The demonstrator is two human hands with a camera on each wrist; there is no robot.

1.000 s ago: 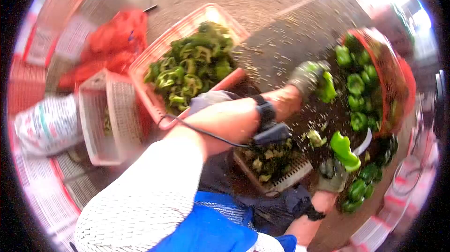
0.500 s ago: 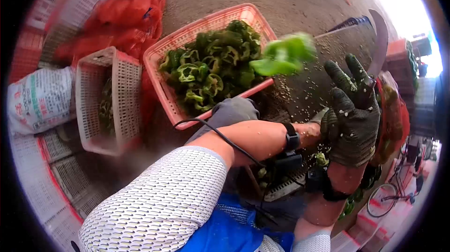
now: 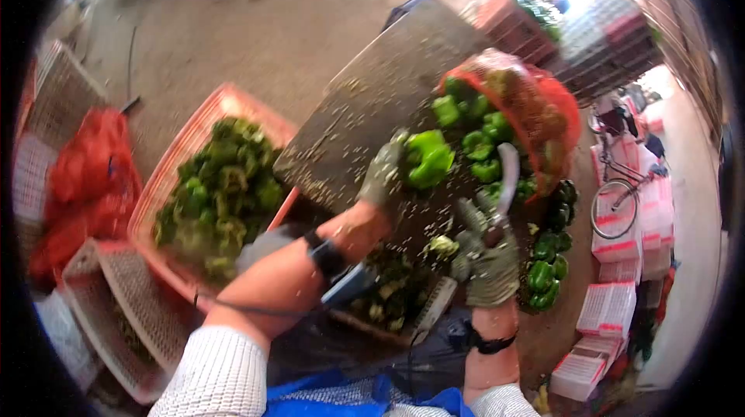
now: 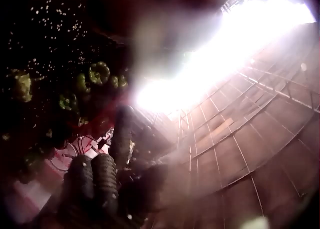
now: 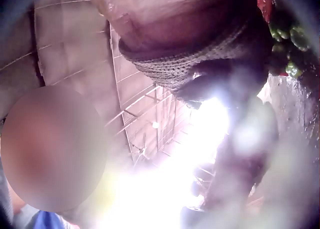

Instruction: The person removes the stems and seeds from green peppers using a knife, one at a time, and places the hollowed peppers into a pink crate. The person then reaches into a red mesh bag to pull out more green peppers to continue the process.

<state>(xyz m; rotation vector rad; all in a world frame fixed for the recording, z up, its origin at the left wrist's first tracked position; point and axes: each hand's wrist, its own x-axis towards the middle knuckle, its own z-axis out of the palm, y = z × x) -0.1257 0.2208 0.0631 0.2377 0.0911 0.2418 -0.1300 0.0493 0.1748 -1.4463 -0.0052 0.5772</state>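
My gloved left hand [image 3: 382,173] holds a bright green bell pepper [image 3: 428,159] over the seed-strewn board. In the left wrist view, dark gloved fingers [image 4: 104,176] show at the bottom; the pepper is hidden there. Closer to my body, my gloved right hand [image 3: 490,266] grips a knife [image 3: 508,173] by its handle, the curved pale blade pointing away. The right wrist view shows mainly the knitted glove cuff [image 5: 170,71] against glare. Just left of the right hand lies a pale pepper core [image 3: 442,245].
A pink crate [image 3: 167,176] of cut peppers stands left of the board [image 3: 372,76]. A red mesh sack [image 3: 555,107] spills whole peppers [image 3: 483,145] on the right, with more peppers [image 3: 543,269] nearer me. A small tray [image 3: 438,304] of cores sits in front of me.
A cut pepper was in the air by the crate half a second ago. My hands, then crossed, have moved apart, and the left now holds a pepper. The view has swung right.
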